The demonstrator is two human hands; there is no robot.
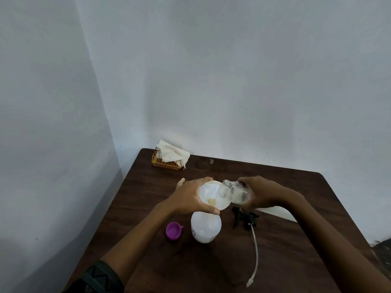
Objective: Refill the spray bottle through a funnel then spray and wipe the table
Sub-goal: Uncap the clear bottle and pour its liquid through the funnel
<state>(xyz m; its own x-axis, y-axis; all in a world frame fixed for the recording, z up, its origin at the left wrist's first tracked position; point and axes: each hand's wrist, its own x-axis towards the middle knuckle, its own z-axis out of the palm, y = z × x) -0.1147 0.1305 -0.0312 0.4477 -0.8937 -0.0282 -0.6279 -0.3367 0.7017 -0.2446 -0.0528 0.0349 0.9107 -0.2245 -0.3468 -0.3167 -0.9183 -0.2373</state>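
While the black trigger head (243,218) lies loose on the dark woodgrain table (275,166), the milky round spray bottle (206,229) stands upright; the left hand (192,197) curls round its smooth funnel (211,195), the right hand (260,193) grips a tilted clear bottle (233,191) (threaded mouth over the funnel).

Dark brown wood-grain table (285,261): a milky white spray bottle (206,228) under a cream funnel (211,193), a clear bottle (233,191) at its rim, purple cap (173,230) left, black trigger head (245,217) right, white napkins (172,154) in a gold holder (167,166) far left; sleeve (99,278), green zigzags.
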